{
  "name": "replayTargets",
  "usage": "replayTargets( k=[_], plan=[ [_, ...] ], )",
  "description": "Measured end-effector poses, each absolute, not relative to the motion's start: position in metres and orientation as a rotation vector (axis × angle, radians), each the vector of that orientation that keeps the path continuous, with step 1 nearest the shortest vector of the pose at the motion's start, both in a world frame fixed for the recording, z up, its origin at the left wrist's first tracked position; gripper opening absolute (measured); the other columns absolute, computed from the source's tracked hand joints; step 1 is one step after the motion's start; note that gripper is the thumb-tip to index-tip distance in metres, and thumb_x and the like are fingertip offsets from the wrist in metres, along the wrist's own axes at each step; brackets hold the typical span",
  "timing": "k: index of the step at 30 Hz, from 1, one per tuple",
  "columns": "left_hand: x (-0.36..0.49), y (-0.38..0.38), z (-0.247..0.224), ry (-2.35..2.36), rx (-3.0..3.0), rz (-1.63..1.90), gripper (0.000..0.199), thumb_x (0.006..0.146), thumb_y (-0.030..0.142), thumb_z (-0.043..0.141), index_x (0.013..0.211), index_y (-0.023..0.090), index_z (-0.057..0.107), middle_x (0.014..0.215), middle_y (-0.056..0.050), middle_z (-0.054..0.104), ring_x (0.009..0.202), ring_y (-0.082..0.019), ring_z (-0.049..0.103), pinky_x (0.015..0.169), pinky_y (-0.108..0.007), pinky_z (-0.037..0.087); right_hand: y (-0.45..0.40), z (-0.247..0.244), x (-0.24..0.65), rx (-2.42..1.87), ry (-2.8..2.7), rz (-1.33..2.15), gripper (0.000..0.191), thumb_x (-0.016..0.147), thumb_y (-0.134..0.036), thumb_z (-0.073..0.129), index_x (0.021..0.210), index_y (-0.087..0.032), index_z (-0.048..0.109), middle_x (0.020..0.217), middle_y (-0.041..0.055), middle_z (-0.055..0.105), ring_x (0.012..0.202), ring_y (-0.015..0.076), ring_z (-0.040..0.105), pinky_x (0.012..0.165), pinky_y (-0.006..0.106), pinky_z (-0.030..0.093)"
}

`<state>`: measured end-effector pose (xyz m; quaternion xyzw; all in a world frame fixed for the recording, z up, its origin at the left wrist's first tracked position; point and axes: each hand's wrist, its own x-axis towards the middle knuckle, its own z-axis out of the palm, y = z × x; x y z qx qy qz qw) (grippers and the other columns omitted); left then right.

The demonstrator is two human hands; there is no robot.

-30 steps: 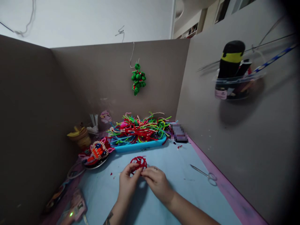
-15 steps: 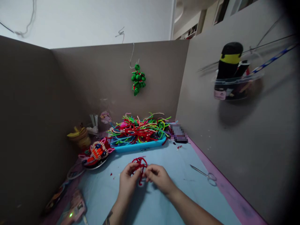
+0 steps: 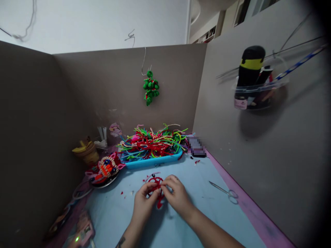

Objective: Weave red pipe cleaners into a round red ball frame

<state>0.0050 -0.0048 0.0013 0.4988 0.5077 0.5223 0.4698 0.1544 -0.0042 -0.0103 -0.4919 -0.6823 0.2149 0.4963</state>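
A red fuzzy pipe cleaner piece [image 3: 159, 204], bent into a rounded openwork shape with a strand hanging down, is held up over the blue table cover. My left hand [image 3: 144, 198] pinches its left side between thumb and fingers. From the right, my right hand [image 3: 176, 195] has its thumb and forefinger closed on the same piece near its middle. The fingertips cover part of the piece, so its exact bends are hidden.
Behind the hands stands a blue tray [image 3: 155, 161] heaped with colourful pipe cleaners. Scissors [image 3: 224, 191] lie at the right, near the grey partition. A plate at left bears an orange-and-red pipe cleaner figure [image 3: 107, 167]. A phone [image 3: 196, 147] lies beyond the tray's right end.
My right hand has moved slightly up, its fingertips now on the middle of the red piece. The hanging strand has swung right. My left hand has shifted slightly right.
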Motion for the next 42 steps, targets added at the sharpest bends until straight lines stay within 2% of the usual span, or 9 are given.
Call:
replayTargets(
  k=[11,20,30,33,36,38,40,42],
  plan=[
    [0.005,-0.005,0.005,1.279,1.294,1.266,0.015,0.061,0.024,0.073,0.073,0.016,0.073,0.074,-0.007,0.074,0.071,-0.022,0.067,0.07,-0.033,0.054,-0.008,-0.014,0.146,-1.192,-1.556,0.57,0.018,0.081,-0.01,0.055,0.08,-0.02,0.07,0.086,0.0055,0.061,0.088,0.0199,0.057,0.08,0.03,0.045],
    [0.007,-0.009,0.002,1.333,1.432,1.266,0.01,0.065,0.024,0.069,0.071,0.018,0.074,0.073,-0.007,0.075,0.073,-0.024,0.068,0.071,-0.034,0.053,-0.005,-0.013,0.147,-1.281,-1.545,0.724,0.018,0.079,-0.013,0.055,0.065,-0.018,0.065,0.076,0.0034,0.059,0.082,0.0191,0.057,0.075,0.029,0.042],
    [0.009,-0.008,0.007,1.291,1.317,1.238,0.015,0.059,0.025,0.073,0.072,0.017,0.076,0.073,-0.008,0.076,0.07,-0.024,0.069,0.068,-0.034,0.055,0.004,-0.017,0.156,-1.152,-1.528,0.948,0.017,0.078,-0.021,0.055,0.063,-0.019,0.061,0.09,0.003,0.05,0.087,0.0179,0.056,0.079,0.028,0.045],
    [0.004,-0.003,0.001,1.297,1.236,1.271,0.02,0.058,0.025,0.075,0.075,0.016,0.076,0.078,-0.009,0.077,0.073,-0.025,0.07,0.07,-0.035,0.056,0.005,-0.019,0.155,-1.143,-1.425,0.919,0.015,0.08,-0.02,0.054,0.078,-0.02,0.069,0.098,0.005,0.054,0.093,0.0196,0.058,0.084,0.031,0.046],
    [-0.002,0.002,-0.005,1.296,1.16,1.319,0.026,0.06,0.029,0.076,0.083,0.015,0.075,0.087,-0.011,0.077,0.08,-0.026,0.071,0.074,-0.037,0.056,0.002,-0.016,0.153,-1.137,-1.367,0.872,0.039,0.073,-0.01,0.052,0.107,-0.025,0.067,0.108,0.0054,0.057,0.097,0.0197,0.058,0.078,0.029,0.047],
    [-0.004,0.004,-0.007,1.276,1.131,1.347,0.029,0.062,0.031,0.076,0.086,0.015,0.074,0.091,-0.012,0.077,0.083,-0.026,0.071,0.077,-0.037,0.056,-0.002,-0.012,0.15,-1.142,-1.421,0.89,0.046,0.068,-0.007,0.055,0.108,-0.025,0.065,0.105,0.0042,0.06,0.091,0.0192,0.059,0.072,0.027,0.047],
    [-0.004,0.004,-0.007,1.267,1.129,1.357,0.031,0.063,0.033,0.077,0.087,0.014,0.074,0.091,-0.013,0.077,0.084,-0.027,0.071,0.076,-0.038,0.056,-0.006,-0.008,0.147,-1.125,-1.471,0.921,0.035,0.068,-0.009,0.059,0.099,-0.022,0.067,0.096,0.0034,0.062,0.087,0.0192,0.059,0.072,0.028,0.045],
    [-0.003,0.003,-0.005,1.28,1.164,1.349,0.03,0.064,0.034,0.076,0.087,0.015,0.074,0.09,-0.013,0.077,0.082,-0.027,0.072,0.075,-0.037,0.057,-0.009,-0.006,0.145,-1.094,-1.476,0.949,0.016,0.072,-0.014,0.062,0.085,-0.02,0.068,0.086,0.0032,0.064,0.084,0.0195,0.059,0.075,0.029,0.045]
  ],
)
